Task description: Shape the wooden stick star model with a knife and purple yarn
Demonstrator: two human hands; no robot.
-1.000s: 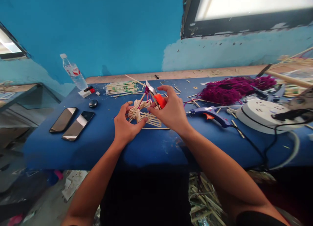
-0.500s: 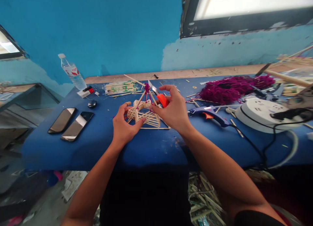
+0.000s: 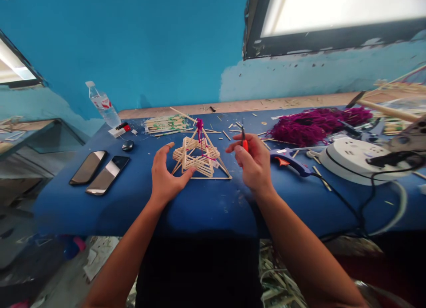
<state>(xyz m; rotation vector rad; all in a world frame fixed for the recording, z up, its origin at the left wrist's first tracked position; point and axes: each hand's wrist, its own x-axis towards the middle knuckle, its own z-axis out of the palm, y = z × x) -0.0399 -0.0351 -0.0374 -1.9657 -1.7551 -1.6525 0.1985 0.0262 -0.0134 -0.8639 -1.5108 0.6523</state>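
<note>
A small pyramid of wooden sticks [image 3: 199, 156], tied at its top with purple yarn, stands on the blue table [image 3: 206, 201]. My left hand [image 3: 165, 175] rests open beside it, with the thumb tip touching the lower left side of the sticks. To the right of the pyramid, my right hand [image 3: 253, 162] is raised slightly off the table and grips an orange-handled utility knife [image 3: 244, 141], blade pointing up and away from the sticks.
A blue glue gun [image 3: 289, 159] and a white power strip [image 3: 354, 158] with black cables lie at the right, behind them a heap of purple yarn [image 3: 309, 124]. Two phones [image 3: 99, 171], a water bottle [image 3: 103, 104] and a bundle of sticks [image 3: 164, 123] are at the left and back.
My right hand has pulled the knife back from the pyramid's top and moved right. My left hand has loosened its hold on the sticks and now lies open beside them.
</note>
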